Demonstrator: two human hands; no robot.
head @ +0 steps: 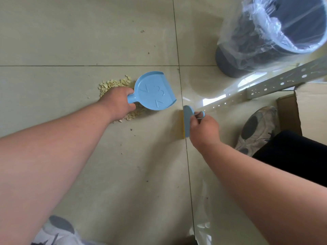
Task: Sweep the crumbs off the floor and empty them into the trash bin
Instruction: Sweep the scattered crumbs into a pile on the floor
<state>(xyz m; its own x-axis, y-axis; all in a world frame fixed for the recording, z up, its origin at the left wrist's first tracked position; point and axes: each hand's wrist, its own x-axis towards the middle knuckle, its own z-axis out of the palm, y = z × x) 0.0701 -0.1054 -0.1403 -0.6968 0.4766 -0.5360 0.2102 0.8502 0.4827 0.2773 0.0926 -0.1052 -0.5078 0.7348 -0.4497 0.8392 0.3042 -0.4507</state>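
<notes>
The left hand grips the blue dustpan by its handle, over the crumbs. Fingers of the right hand pinch the brush just right. The trash bin stands far right, bare floor between.

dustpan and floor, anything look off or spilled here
Yes: pale crumbs lie scattered on the floor tile, and the dustpan in the left hand is underside up, mouth facing away from them.

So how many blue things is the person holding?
2. The blue dustpan is in the left hand by the crumbs; the small blue brush is in the right hand.
</notes>
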